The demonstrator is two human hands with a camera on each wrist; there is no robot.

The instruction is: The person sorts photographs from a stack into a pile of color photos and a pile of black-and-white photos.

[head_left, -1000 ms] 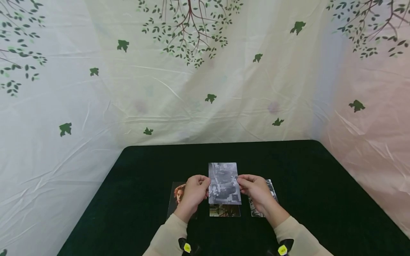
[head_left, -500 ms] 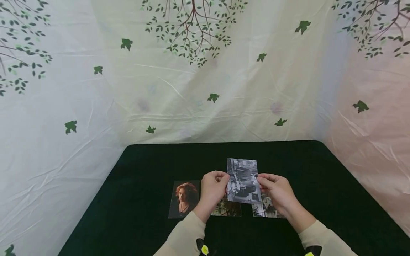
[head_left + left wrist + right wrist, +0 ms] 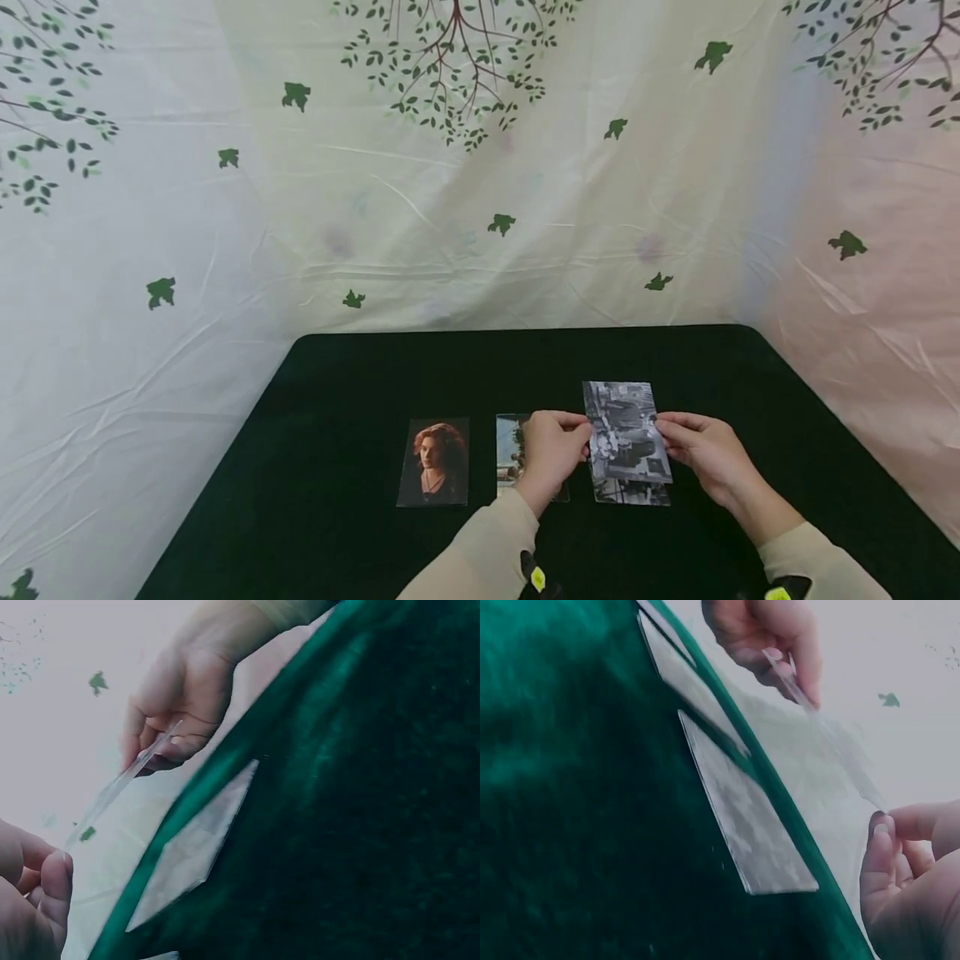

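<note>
Monochrome photo (image 3: 627, 433) between fingers (image 3: 676, 431)

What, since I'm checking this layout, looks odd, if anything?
Nothing stands out: the portrait, middle photo and right photo lie in a row, and the held photo shows no damage. Middle and right are partly hidden.

The left sleeve (image 3: 468, 550) and right sleeve (image 3: 821, 558) are plain cream; each carries a black wristband (image 3: 527, 563) with a bright yellow, angular tag (image 3: 537, 578).
</note>
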